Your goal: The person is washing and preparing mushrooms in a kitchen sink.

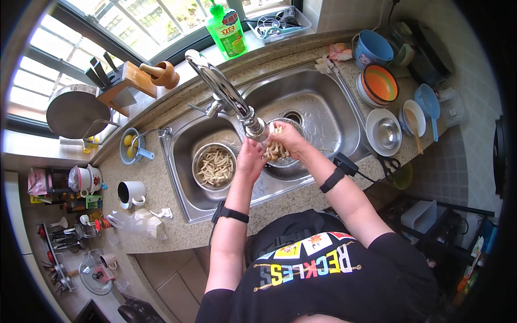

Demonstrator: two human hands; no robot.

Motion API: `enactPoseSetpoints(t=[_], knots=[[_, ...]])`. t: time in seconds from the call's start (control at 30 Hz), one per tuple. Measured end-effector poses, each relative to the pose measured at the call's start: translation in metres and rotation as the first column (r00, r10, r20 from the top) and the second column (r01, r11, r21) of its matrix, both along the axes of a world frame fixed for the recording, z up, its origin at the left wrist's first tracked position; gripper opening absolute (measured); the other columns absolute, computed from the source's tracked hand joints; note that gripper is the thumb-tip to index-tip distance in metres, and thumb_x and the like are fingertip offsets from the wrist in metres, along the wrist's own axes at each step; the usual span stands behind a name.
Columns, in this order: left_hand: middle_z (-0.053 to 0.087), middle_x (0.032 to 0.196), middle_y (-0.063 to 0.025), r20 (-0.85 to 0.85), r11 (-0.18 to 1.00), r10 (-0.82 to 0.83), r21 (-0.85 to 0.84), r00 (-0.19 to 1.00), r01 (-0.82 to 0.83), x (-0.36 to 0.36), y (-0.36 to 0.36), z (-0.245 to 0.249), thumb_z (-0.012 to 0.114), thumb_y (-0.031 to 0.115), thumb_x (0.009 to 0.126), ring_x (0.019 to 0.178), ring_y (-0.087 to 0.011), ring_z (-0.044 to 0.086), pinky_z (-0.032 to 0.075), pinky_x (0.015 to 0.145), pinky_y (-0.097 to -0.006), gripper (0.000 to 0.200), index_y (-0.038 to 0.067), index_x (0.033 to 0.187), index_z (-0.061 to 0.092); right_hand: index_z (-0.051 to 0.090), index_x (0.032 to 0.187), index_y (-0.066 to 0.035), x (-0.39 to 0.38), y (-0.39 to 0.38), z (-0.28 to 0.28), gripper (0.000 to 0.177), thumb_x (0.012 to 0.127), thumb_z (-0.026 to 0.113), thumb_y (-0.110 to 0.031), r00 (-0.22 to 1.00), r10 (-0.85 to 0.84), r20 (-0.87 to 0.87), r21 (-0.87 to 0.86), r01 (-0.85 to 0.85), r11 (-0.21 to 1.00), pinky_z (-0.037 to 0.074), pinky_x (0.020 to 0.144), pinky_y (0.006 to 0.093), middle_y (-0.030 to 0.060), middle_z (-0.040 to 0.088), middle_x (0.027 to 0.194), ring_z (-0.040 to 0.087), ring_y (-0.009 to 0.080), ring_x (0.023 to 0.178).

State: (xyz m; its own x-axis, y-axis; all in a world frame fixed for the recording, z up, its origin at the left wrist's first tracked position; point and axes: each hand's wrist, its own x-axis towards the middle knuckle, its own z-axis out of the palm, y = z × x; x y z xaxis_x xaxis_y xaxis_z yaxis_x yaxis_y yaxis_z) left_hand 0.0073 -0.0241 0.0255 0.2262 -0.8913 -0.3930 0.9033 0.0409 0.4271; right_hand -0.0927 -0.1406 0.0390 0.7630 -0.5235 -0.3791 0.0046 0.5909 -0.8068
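Observation:
Slender brown-and-white mushrooms point(277, 152) are bunched between my two hands, just below the tap point(257, 129). My right hand point(291, 141) curls over the bunch from the right, fingers closed on it. From the left, my left hand point(251, 160) presses its fingers against the same mushrooms; the fingertips are partly hidden by the tap and the bunch. Under the hands, a round metal bowl point(302, 129) sits in the right basin, mostly covered by hands and mushrooms. Another metal bowl point(195, 171) in the left basin holds many pale mushrooms point(216, 167).
A double steel sink point(328, 102) is set in the speckled counter. A green soap bottle point(226, 32) stands behind the tap. To the right are stacked bowls point(379, 83) and a glass-like bowl point(386, 133). On the left are a blue basket point(132, 145) and a white mug point(132, 194).

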Motion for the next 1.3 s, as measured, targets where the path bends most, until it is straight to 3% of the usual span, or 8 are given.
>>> enactPoseSetpoints(t=[0.1, 0.33, 0.5, 0.57, 0.6, 0.73, 1.17, 1.3], knots=[[0.044, 0.128, -0.0137, 0.040, 0.990, -0.105, -0.092, 0.994, 0.108, -0.002, -0.023, -0.007, 0.033, 0.045, 0.093, 0.119, -0.0322, 0.041, 0.032, 0.098, -0.0532, 0.048, 0.013, 0.129, 0.034, 0.053, 0.087, -0.006, -0.008, -0.008, 0.006, 0.017, 0.073, 0.061, 0.000, 0.997, -0.021, 0.069, 0.001, 0.021, 1.000, 0.051, 0.058, 0.0260, 0.0027, 0.057, 0.075, 0.058, 0.0118, 0.065], [-0.025, 0.144, -0.0122, -0.105, 0.975, -0.193, 0.088, 0.976, 0.203, -0.012, -0.054, 0.012, 0.038, 0.070, 0.079, 0.132, -0.0468, -0.004, 0.013, 0.094, -0.0709, 0.083, 0.036, 0.140, -0.007, 0.052, 0.085, -0.006, -0.044, -0.029, 0.005, 0.015, 0.075, 0.061, 0.000, 0.960, -0.279, -0.033, -0.119, 0.274, 0.954, 0.049, 0.057, 0.0266, 0.0028, 0.057, 0.074, 0.059, 0.0134, 0.062], [0.005, 0.149, -0.0121, 0.113, 0.946, -0.302, 0.159, 0.947, 0.282, -0.011, -0.051, 0.011, 0.033, 0.067, 0.082, 0.133, -0.0452, -0.006, -0.013, 0.095, -0.0662, 0.068, 0.030, 0.139, 0.028, 0.055, 0.087, -0.006, -0.048, -0.024, 0.002, 0.017, 0.073, 0.063, 0.000, 0.964, -0.225, -0.144, -0.153, 0.203, 0.967, 0.050, 0.060, 0.0272, 0.0033, 0.058, 0.076, 0.060, 0.0130, 0.068], [0.029, 0.142, -0.0102, 0.259, 0.941, -0.318, 0.204, 0.912, 0.271, -0.004, -0.042, -0.009, 0.034, 0.060, 0.086, 0.133, -0.0385, 0.006, -0.008, 0.094, -0.0694, 0.059, 0.025, 0.133, 0.039, 0.054, 0.086, -0.006, -0.038, -0.016, 0.004, 0.017, 0.073, 0.062, 0.002, 0.997, -0.047, -0.053, -0.147, 0.039, 0.988, 0.050, 0.060, 0.0274, 0.0034, 0.059, 0.078, 0.060, 0.0125, 0.069], [0.045, 0.127, -0.0087, 0.189, 0.959, -0.217, 0.224, 0.958, 0.173, -0.008, -0.038, 0.006, 0.041, 0.052, 0.087, 0.127, -0.0295, 0.028, 0.013, 0.099, -0.0633, 0.055, 0.017, 0.130, 0.042, 0.055, 0.086, -0.006, -0.030, -0.012, 0.005, 0.018, 0.072, 0.063, 0.001, 0.998, 0.011, -0.066, -0.139, -0.020, 0.990, 0.050, 0.062, 0.0264, 0.0041, 0.060, 0.082, 0.060, 0.0122, 0.070], [0.054, 0.117, -0.0084, 0.136, 1.000, -0.017, 0.013, 0.991, 0.015, -0.004, -0.032, -0.005, 0.050, 0.039, 0.088, 0.099, -0.0212, 0.057, 0.046, 0.085, -0.0331, 0.049, 0.008, 0.125, 0.045, 0.058, 0.095, -0.005, 0.003, 0.003, 0.006, 0.023, 0.075, 0.066, -0.010, 0.985, 0.165, -0.055, -0.117, -0.170, 0.978, 0.047, 0.065, 0.0244, 0.0039, 0.061, 0.085, 0.059, 0.0112, 0.072], [0.061, 0.103, -0.0051, 0.008, 0.982, -0.180, 0.062, 0.984, 0.179, -0.009, -0.036, -0.012, 0.052, 0.043, 0.087, 0.089, -0.0196, 0.061, 0.051, 0.074, -0.0360, 0.039, 0.011, 0.108, 0.054, 0.047, 0.111, -0.005, 0.023, 0.015, 0.005, 0.046, 0.091, 0.043, -0.046, 0.963, -0.238, -0.127, -0.066, 0.231, 0.971, 0.042, 0.080, 0.0288, 0.0081, 0.055, 0.096, 0.052, 0.0143, 0.092], [0.061, 0.103, -0.0048, 0.054, 0.999, -0.044, -0.001, 0.998, 0.044, -0.025, -0.040, -0.003, 0.055, 0.043, 0.086, 0.091, -0.0187, 0.060, 0.050, 0.077, -0.0351, 0.040, 0.011, 0.109, 0.054, 0.046, 0.116, -0.004, 0.023, 0.011, -0.028, 0.063, 0.090, 0.027, -0.059, 0.899, -0.313, -0.307, -0.438, 0.159, 0.885, 0.034, 0.093, 0.0407, 0.0173, 0.054, 0.112, 0.050, 0.0308, 0.102]])
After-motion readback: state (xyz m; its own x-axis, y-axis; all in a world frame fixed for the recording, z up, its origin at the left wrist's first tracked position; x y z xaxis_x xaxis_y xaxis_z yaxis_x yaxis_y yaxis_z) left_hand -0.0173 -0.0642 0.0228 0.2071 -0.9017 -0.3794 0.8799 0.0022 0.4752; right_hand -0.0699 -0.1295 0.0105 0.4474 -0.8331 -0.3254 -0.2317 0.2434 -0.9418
